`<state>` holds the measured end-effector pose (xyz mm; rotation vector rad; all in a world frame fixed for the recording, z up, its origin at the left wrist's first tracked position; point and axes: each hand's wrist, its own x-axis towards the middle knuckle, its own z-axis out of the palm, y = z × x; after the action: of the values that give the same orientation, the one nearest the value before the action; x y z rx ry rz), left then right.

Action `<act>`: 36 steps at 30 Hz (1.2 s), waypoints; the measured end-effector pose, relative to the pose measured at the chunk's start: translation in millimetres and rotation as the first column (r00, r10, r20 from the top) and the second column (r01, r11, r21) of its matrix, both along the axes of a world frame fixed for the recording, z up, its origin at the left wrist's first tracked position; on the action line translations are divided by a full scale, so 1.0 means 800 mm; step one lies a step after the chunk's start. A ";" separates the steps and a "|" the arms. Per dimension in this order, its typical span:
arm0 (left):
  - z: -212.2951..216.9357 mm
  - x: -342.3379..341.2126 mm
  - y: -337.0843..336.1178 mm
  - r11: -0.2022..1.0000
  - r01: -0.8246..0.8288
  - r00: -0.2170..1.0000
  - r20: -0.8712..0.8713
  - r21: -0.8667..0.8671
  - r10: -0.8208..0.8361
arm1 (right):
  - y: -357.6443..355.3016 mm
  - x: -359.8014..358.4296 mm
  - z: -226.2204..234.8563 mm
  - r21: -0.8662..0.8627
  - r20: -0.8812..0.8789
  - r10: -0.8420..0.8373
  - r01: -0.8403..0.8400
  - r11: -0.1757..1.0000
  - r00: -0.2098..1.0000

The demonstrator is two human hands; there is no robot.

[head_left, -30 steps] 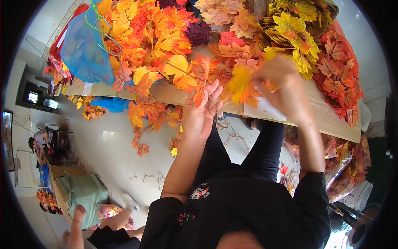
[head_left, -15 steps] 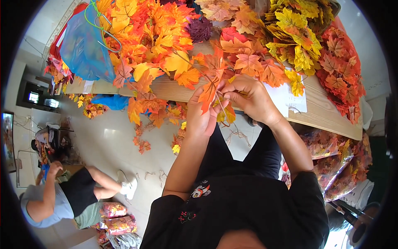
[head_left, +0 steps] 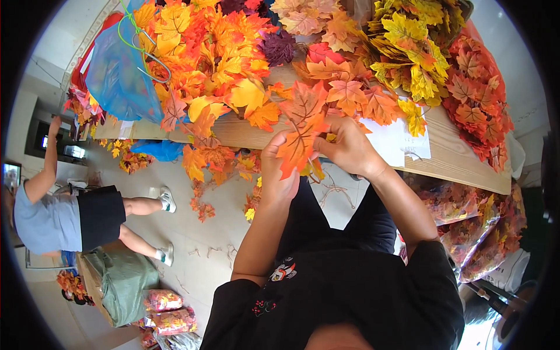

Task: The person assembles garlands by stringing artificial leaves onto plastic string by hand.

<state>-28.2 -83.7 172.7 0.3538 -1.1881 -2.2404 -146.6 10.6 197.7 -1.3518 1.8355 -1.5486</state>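
Observation:
Orange artificial maple leaves point(head_left: 302, 134) stand up between my two hands at the table's front edge. My left hand point(head_left: 279, 172) is closed round their lower side, its fingertips partly behind a leaf. From the right, my right hand point(head_left: 354, 147) pinches at the same leaves, thumb and forefinger pressed together by the leaf's edge. The leaves hide the stem and the exact grip points. A yellowish leaf point(head_left: 315, 170) hangs just below my fingers.
Heaps of orange leaves point(head_left: 210, 52) and yellow-green leaves point(head_left: 414, 46) cover the wooden table point(head_left: 466, 157). White paper point(head_left: 385, 140) lies beside my right hand. A blue plastic bag point(head_left: 119, 76) sits at left. Filled clear bags point(head_left: 484, 227) stand at right. Another person point(head_left: 55, 210) stands at far left.
The orange leaves between my hands have turned broad side up and now cover the stem that showed before. The other person has gone from bent over to standing with an arm raised.

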 end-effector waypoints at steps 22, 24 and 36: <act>0.000 0.030 -0.029 0.968 0.195 0.980 -0.008 0.158 -0.196 | -0.016 -0.094 0.013 -0.274 -0.490 -0.639 0.591 0.759 0.593; -0.005 0.022 -0.028 0.949 0.231 0.971 -0.112 0.213 -0.211 | -0.019 -0.103 0.000 -0.270 -0.531 -0.641 0.607 0.748 0.554; 0.025 -0.014 -0.047 0.988 -0.026 0.999 0.036 0.150 0.021 | 0.016 -0.047 0.046 -0.254 -0.772 -0.396 0.330 0.909 0.497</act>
<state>-39.4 -120.9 192.6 0.4646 -1.0290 -2.3179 -183.8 23.0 234.5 -2.0497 2.7984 -1.2261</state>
